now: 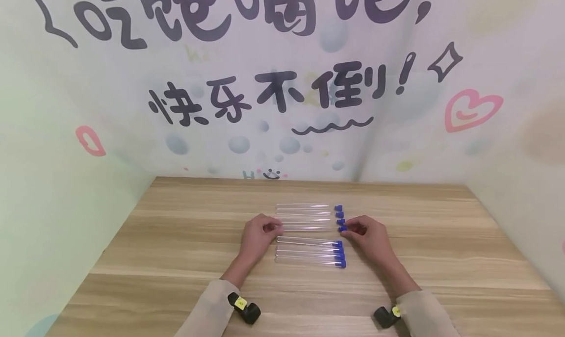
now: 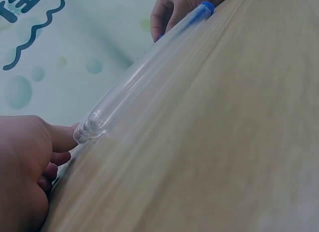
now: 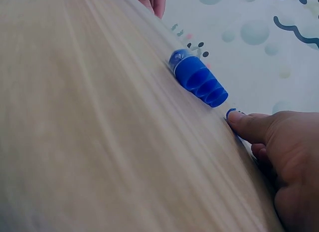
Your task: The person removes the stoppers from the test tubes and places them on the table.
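Several clear test tubes (image 1: pixel 304 207) lie side by side on the table, their open ends toward a column of loose blue caps (image 1: pixel 339 214). Nearer the person, more test tubes (image 1: pixel 304 249) have blue caps (image 1: pixel 340 264) fitted. The left hand (image 1: pixel 260 233) pinches the rounded end of the nearest uncapped test tube (image 1: pixel 309 228) between thumb and fingers. At the other side, the right hand (image 1: pixel 370 235) pinches the nearest loose blue cap (image 1: pixel 342 229), just off that tube's mouth. In the right wrist view, the thumb mostly covers this cap (image 3: pixel 231 113).
The wood-grain table (image 1: pixel 185 244) reaches back to a printed wall sheet (image 1: pixel 265 145) with dark lettering. Pale side walls (image 1: pixel 66 190) stand left and right. Dark wrist devices (image 1: pixel 250 313) sit at both sleeves, close over the table's near part.
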A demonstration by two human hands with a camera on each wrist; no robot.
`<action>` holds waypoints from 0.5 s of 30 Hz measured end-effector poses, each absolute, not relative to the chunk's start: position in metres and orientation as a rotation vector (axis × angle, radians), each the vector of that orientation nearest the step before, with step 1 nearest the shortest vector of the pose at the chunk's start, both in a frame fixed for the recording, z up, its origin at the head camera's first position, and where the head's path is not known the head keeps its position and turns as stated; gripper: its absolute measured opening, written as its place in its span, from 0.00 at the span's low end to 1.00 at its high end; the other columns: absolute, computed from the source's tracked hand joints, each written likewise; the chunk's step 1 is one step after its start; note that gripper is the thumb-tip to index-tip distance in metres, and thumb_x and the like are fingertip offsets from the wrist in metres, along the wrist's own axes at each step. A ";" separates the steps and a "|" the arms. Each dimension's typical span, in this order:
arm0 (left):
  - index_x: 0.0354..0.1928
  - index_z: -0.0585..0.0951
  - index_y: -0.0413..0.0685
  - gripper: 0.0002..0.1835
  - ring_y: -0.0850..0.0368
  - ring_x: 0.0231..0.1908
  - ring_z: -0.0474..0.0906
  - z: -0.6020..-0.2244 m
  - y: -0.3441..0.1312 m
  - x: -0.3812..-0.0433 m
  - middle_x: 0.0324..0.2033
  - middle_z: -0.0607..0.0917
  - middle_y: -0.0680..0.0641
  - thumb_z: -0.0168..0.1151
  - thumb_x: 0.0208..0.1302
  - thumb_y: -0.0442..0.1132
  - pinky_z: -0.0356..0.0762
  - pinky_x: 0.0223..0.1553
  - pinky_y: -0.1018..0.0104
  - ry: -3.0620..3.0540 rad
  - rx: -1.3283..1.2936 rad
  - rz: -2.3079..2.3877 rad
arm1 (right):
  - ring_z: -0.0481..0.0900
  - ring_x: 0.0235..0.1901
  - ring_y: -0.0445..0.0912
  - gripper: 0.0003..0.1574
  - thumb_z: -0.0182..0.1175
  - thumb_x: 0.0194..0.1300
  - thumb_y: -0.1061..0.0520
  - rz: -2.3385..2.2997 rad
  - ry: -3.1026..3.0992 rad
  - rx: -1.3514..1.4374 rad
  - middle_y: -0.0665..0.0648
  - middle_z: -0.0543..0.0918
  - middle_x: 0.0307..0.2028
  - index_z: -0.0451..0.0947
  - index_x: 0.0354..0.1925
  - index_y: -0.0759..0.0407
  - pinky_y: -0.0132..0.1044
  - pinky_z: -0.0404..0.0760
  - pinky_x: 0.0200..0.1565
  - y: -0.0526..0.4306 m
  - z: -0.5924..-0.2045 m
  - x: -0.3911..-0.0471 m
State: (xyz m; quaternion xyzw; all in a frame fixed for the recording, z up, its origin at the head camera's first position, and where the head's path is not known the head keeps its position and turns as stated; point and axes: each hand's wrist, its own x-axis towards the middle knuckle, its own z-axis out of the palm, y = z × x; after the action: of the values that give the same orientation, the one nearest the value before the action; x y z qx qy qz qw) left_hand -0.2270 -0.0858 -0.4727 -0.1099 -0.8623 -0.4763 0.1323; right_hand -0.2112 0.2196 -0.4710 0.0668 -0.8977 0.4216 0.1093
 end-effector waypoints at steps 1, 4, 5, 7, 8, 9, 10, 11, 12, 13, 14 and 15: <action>0.32 0.87 0.48 0.07 0.62 0.25 0.70 -0.473 -0.086 -0.227 0.23 0.76 0.56 0.75 0.49 0.37 0.71 0.28 0.69 -2.503 -0.320 -1.376 | 0.76 0.30 0.44 0.13 0.72 0.53 0.58 1.237 -2.641 0.196 0.50 0.83 0.33 0.83 0.39 0.56 0.32 0.75 0.32 0.220 -0.471 -0.211; 0.32 0.87 0.47 0.07 0.62 0.25 0.70 -0.473 -0.085 -0.227 0.22 0.76 0.55 0.75 0.49 0.35 0.70 0.27 0.69 -2.491 -0.329 -1.368 | 0.76 0.30 0.44 0.13 0.72 0.53 0.58 1.225 -2.647 0.195 0.50 0.82 0.33 0.83 0.39 0.56 0.33 0.75 0.32 0.220 -0.472 -0.211; 0.32 0.87 0.47 0.07 0.62 0.24 0.70 -0.473 -0.085 -0.227 0.22 0.76 0.55 0.75 0.48 0.35 0.70 0.27 0.69 -2.485 -0.330 -1.368 | 0.76 0.30 0.44 0.13 0.72 0.53 0.58 1.223 -2.648 0.193 0.50 0.82 0.32 0.83 0.39 0.56 0.33 0.75 0.32 0.220 -0.472 -0.211; 0.32 0.87 0.46 0.07 0.61 0.24 0.70 -0.473 -0.085 -0.227 0.22 0.75 0.55 0.75 0.48 0.33 0.70 0.27 0.68 -2.468 -0.345 -1.368 | 0.75 0.30 0.44 0.13 0.72 0.54 0.58 1.218 -2.651 0.190 0.50 0.82 0.32 0.83 0.40 0.56 0.33 0.74 0.32 0.220 -0.472 -0.212; 0.32 0.87 0.45 0.07 0.61 0.24 0.69 -0.473 -0.085 -0.227 0.22 0.75 0.55 0.74 0.48 0.32 0.70 0.26 0.68 -2.461 -0.347 -1.368 | 0.75 0.30 0.44 0.13 0.72 0.54 0.58 1.219 -2.652 0.188 0.50 0.82 0.32 0.83 0.40 0.56 0.33 0.74 0.32 0.220 -0.472 -0.212; 0.32 0.87 0.45 0.07 0.61 0.24 0.69 -0.474 -0.085 -0.227 0.22 0.75 0.55 0.74 0.48 0.31 0.70 0.26 0.68 -2.452 -0.354 -1.362 | 0.75 0.30 0.44 0.13 0.72 0.54 0.58 1.218 -2.653 0.185 0.50 0.82 0.32 0.83 0.40 0.56 0.33 0.74 0.32 0.220 -0.472 -0.212; 0.32 0.87 0.44 0.07 0.62 0.24 0.69 -0.474 -0.085 -0.227 0.22 0.75 0.55 0.74 0.48 0.31 0.70 0.26 0.68 -2.445 -0.361 -1.355 | 0.75 0.30 0.44 0.13 0.72 0.54 0.58 1.218 -2.653 0.183 0.50 0.82 0.32 0.83 0.40 0.56 0.33 0.74 0.32 0.220 -0.472 -0.212; 0.32 0.87 0.44 0.07 0.62 0.23 0.68 -0.475 -0.084 -0.227 0.21 0.74 0.56 0.74 0.48 0.30 0.69 0.25 0.69 -2.437 -0.366 -1.351 | 0.75 0.30 0.44 0.13 0.72 0.54 0.58 1.219 -2.655 0.182 0.50 0.82 0.33 0.83 0.40 0.56 0.33 0.74 0.32 0.220 -0.472 -0.212; 0.32 0.87 0.43 0.08 0.62 0.23 0.68 -0.475 -0.084 -0.228 0.21 0.74 0.56 0.73 0.48 0.29 0.69 0.25 0.69 -2.427 -0.380 -1.337 | 0.75 0.30 0.44 0.13 0.72 0.54 0.58 1.219 -2.655 0.180 0.50 0.82 0.33 0.83 0.40 0.56 0.33 0.74 0.32 0.220 -0.472 -0.212; 0.32 0.87 0.43 0.08 0.62 0.23 0.68 -0.476 -0.084 -0.228 0.21 0.74 0.56 0.73 0.48 0.29 0.68 0.24 0.69 -2.422 -0.384 -1.331 | 0.75 0.30 0.44 0.14 0.72 0.54 0.57 1.219 -2.655 0.181 0.50 0.82 0.33 0.83 0.40 0.56 0.33 0.74 0.32 0.220 -0.472 -0.212; 0.32 0.87 0.43 0.08 0.63 0.23 0.68 -0.477 -0.084 -0.228 0.21 0.74 0.57 0.73 0.47 0.29 0.68 0.24 0.69 -2.418 -0.384 -1.328 | 0.75 0.30 0.44 0.14 0.72 0.54 0.57 1.222 -2.653 0.179 0.50 0.82 0.33 0.83 0.40 0.56 0.33 0.74 0.32 0.220 -0.472 -0.212; 0.31 0.86 0.42 0.08 0.63 0.22 0.68 -0.477 -0.084 -0.228 0.21 0.74 0.57 0.73 0.47 0.28 0.68 0.24 0.69 -2.414 -0.392 -1.323 | 0.75 0.30 0.44 0.14 0.72 0.54 0.57 1.222 -2.653 0.179 0.50 0.82 0.33 0.83 0.40 0.56 0.33 0.74 0.32 0.220 -0.472 -0.212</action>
State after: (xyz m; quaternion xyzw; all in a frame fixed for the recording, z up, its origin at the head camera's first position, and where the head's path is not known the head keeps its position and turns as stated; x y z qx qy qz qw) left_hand -0.2278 -0.0843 -0.4766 -0.1389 -0.8540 -0.4681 0.1797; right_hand -0.2118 0.2203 -0.4717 0.0607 -0.9013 0.4152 0.1076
